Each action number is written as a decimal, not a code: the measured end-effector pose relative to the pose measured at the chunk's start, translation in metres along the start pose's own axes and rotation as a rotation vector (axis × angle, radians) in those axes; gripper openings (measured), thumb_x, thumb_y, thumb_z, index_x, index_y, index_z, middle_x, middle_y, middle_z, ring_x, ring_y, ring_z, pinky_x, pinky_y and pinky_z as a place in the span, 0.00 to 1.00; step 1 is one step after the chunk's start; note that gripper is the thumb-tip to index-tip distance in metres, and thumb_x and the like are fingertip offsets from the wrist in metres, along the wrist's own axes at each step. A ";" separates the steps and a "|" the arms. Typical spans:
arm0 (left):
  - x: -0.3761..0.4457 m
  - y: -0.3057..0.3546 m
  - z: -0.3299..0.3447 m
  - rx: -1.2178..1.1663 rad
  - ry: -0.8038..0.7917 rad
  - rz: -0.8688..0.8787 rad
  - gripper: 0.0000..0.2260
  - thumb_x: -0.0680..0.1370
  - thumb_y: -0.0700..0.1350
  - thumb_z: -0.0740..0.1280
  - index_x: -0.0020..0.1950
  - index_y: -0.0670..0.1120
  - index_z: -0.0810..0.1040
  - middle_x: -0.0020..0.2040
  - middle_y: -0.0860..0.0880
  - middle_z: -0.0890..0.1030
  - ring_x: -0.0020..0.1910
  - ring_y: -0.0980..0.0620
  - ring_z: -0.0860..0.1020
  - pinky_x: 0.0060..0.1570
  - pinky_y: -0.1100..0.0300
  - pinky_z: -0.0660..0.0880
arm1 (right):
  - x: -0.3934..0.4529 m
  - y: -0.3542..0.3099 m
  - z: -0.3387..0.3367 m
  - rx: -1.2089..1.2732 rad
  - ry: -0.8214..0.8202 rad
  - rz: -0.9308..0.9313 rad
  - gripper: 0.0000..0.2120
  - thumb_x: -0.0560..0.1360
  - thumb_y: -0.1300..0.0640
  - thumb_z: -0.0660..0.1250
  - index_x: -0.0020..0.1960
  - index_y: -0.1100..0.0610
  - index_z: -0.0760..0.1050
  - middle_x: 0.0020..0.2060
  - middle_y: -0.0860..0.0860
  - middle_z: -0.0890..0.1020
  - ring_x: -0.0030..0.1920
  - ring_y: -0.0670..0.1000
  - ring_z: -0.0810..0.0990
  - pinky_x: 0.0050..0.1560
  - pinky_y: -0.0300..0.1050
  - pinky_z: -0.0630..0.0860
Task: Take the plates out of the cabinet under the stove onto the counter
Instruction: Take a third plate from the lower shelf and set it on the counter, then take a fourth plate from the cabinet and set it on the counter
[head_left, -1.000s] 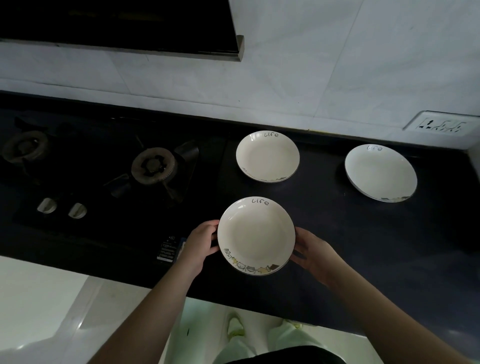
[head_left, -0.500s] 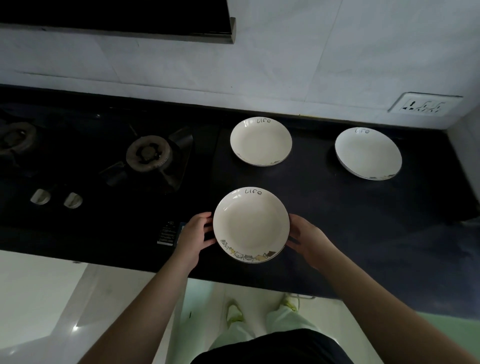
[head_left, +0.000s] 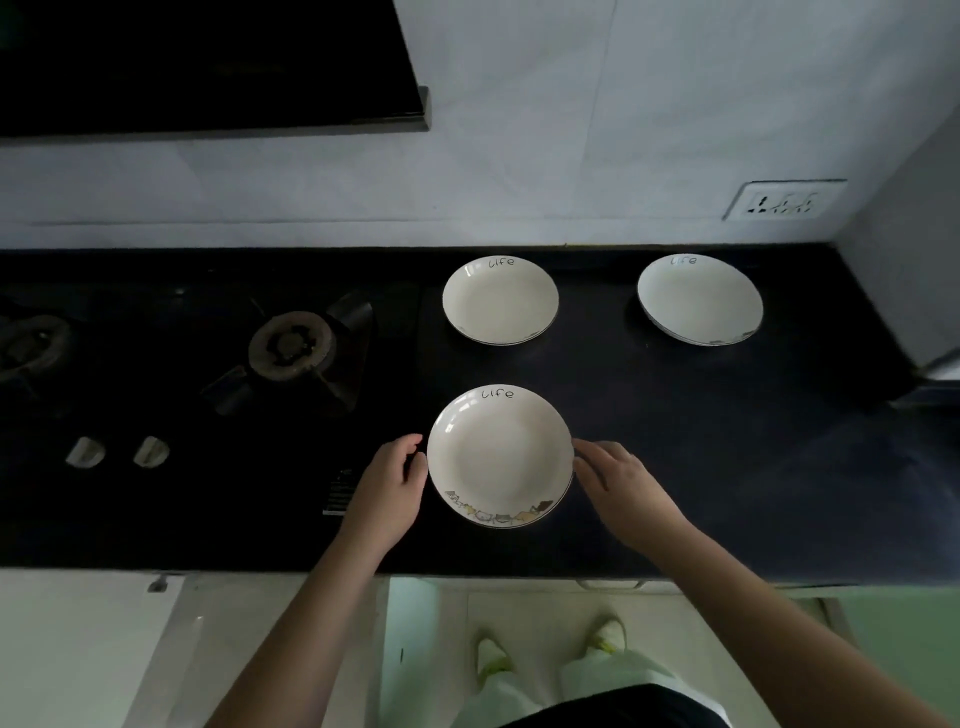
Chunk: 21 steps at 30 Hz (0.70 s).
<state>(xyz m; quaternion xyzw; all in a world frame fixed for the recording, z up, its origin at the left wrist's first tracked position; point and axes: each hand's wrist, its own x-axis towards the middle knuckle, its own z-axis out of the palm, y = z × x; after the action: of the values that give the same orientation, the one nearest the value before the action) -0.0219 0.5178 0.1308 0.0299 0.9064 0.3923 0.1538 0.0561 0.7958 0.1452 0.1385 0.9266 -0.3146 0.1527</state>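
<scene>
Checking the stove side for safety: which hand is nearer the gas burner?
Left. The left hand sits at the near plate's left rim, just right of the gas burner; the right hand is beyond the plate.

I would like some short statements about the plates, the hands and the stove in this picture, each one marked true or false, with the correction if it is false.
1. Three plates lie on the counter. True: the near plate, the middle plate and the right plate.
2. The plates are stacked. False: they lie apart, none touching another.
3. The left hand and the right hand are at opposite sides of the near plate. True.
4. A pot stands on the burner. False: the burner is bare.
5. The near plate has food in it. False: it holds nothing; only small drawings line its near rim.
</scene>
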 end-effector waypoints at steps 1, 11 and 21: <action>-0.004 0.006 0.000 0.029 -0.003 0.033 0.18 0.82 0.51 0.59 0.72 0.50 0.69 0.68 0.52 0.73 0.65 0.56 0.71 0.60 0.60 0.67 | -0.005 -0.001 -0.002 -0.034 0.011 -0.024 0.22 0.82 0.43 0.52 0.75 0.47 0.64 0.71 0.49 0.70 0.69 0.52 0.68 0.69 0.50 0.66; -0.072 0.061 0.014 0.644 0.169 0.318 0.21 0.81 0.50 0.62 0.72 0.41 0.72 0.71 0.42 0.72 0.73 0.40 0.66 0.68 0.42 0.67 | -0.058 0.005 -0.024 -0.382 0.139 -0.274 0.23 0.83 0.45 0.47 0.77 0.47 0.61 0.74 0.47 0.67 0.74 0.51 0.62 0.73 0.49 0.59; -0.203 0.095 0.088 0.801 0.210 0.185 0.27 0.80 0.57 0.48 0.75 0.47 0.69 0.76 0.45 0.66 0.76 0.43 0.62 0.73 0.40 0.58 | -0.155 0.078 -0.038 -0.571 0.125 -0.338 0.28 0.82 0.42 0.45 0.78 0.51 0.58 0.77 0.51 0.62 0.77 0.54 0.58 0.76 0.52 0.51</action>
<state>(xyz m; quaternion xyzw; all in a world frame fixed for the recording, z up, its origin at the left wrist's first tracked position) 0.1910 0.6091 0.1941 0.1281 0.9915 0.0222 0.0009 0.2179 0.8546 0.1889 -0.0464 0.9947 -0.0539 0.0741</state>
